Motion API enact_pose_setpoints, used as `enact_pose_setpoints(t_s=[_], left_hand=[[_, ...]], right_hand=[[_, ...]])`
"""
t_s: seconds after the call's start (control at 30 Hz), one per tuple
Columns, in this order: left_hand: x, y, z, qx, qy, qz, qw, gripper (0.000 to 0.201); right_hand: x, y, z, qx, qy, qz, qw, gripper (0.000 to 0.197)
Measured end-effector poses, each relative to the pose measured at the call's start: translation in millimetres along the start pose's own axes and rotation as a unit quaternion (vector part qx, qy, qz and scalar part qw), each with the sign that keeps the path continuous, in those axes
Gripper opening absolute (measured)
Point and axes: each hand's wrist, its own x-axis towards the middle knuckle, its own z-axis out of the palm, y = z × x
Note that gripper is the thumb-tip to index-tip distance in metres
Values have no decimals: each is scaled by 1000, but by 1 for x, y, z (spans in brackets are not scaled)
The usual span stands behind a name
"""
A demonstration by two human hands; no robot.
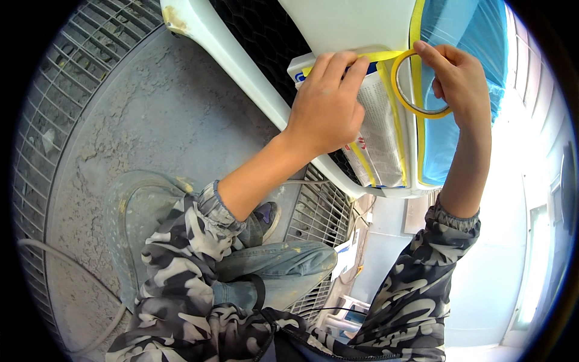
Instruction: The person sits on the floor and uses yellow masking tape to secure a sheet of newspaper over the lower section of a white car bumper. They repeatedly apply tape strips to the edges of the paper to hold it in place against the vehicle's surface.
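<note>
My left hand point(329, 99) presses flat on a strip of yellow masking tape point(377, 56) laid along the top edge of a paper-covered plate area point(381, 130) on a white car bumper point(241, 60). My right hand point(461, 78) holds a roll of yellow masking tape point(416, 84) between thumb and fingers, with the tape running from the roll to under my left fingers. Blue plastic masking film point(458, 36) covers the body panel behind the roll, edged with more yellow tape.
The black mesh grille point(259, 30) sits left of the papered area. Below are a dusty concrete floor point(157, 127), metal floor grates point(322, 211), a hose point(66, 265), and my bent knee in jeans with a shoe point(265, 220).
</note>
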Motion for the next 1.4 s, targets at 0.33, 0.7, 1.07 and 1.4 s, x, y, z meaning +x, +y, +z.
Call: enact_pose_setpoints(t_s=[0.33,0.7,1.07,1.4], left_hand=[[19,-2,13,18,4,43,999,48],[35,6,17,75,-35,75,994,44],[61,17,22,99,-55,126,985,40],[67,14,42,133,-51,293,946,39]], right_hand=[[-5,20,-4,26,3,17,1000,47],[-42,93,11,505,-84,19,859,36],[-47,92,-6,234,-51,70,968,40],[-77,125,-1,508,-53,47,859,38]])
